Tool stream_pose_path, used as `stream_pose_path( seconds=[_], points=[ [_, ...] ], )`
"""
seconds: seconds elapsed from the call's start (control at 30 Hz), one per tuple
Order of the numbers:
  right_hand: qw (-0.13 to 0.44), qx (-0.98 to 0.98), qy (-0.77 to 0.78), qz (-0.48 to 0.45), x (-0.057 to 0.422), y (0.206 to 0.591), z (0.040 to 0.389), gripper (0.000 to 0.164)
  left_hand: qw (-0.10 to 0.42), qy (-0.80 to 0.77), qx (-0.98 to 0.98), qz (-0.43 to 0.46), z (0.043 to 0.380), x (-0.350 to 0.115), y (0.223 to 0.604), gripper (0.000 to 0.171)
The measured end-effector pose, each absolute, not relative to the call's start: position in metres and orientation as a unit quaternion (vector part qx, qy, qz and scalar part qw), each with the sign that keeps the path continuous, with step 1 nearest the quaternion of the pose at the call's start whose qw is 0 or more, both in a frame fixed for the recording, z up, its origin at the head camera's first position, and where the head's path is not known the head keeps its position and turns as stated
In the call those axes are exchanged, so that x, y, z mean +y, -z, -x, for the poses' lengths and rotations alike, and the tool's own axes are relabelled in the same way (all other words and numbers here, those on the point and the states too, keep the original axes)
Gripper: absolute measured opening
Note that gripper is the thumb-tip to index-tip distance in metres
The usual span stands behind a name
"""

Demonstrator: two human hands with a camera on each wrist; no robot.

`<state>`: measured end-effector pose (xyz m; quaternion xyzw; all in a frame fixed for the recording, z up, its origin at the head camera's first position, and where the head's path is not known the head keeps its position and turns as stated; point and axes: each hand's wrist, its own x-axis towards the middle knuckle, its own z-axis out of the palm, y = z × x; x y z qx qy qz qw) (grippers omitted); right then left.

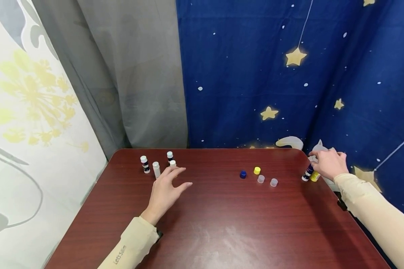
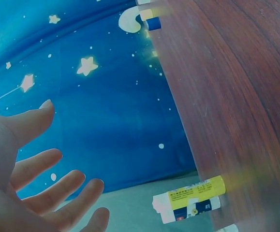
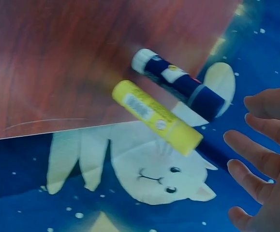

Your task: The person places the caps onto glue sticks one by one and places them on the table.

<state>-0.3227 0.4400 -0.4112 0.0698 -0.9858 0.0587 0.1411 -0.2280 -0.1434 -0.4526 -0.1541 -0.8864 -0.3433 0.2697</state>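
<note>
Reddish-brown table (image 1: 222,213) holds everything. Navy tube (image 1: 306,173) and yellow tube (image 1: 314,176) stand side by side near the table's far right corner; right hand (image 1: 330,164) is just beside them, fingers loosely spread, grasping nothing. Left hand (image 1: 165,192) hovers over the table's left half, released, thumb apart from fingers, nearest four white-topped tubes (image 1: 156,170) at the table's far left. Blue cap (image 1: 243,174), yellow cap (image 1: 257,170), two clear caps (image 1: 274,182) sit right of the table's centre.
</note>
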Motion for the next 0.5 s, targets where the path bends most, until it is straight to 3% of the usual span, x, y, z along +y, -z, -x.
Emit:
stream_pose_path(
  seconds=[0.5],
  points=[
    [0.234, -0.963, -0.052, -0.121, 0.402, 0.377, 0.314, 0.034, 0.263, 0.344, -0.889, 0.145, 0.225, -0.147, 0.448, 0.055]
  ],
)
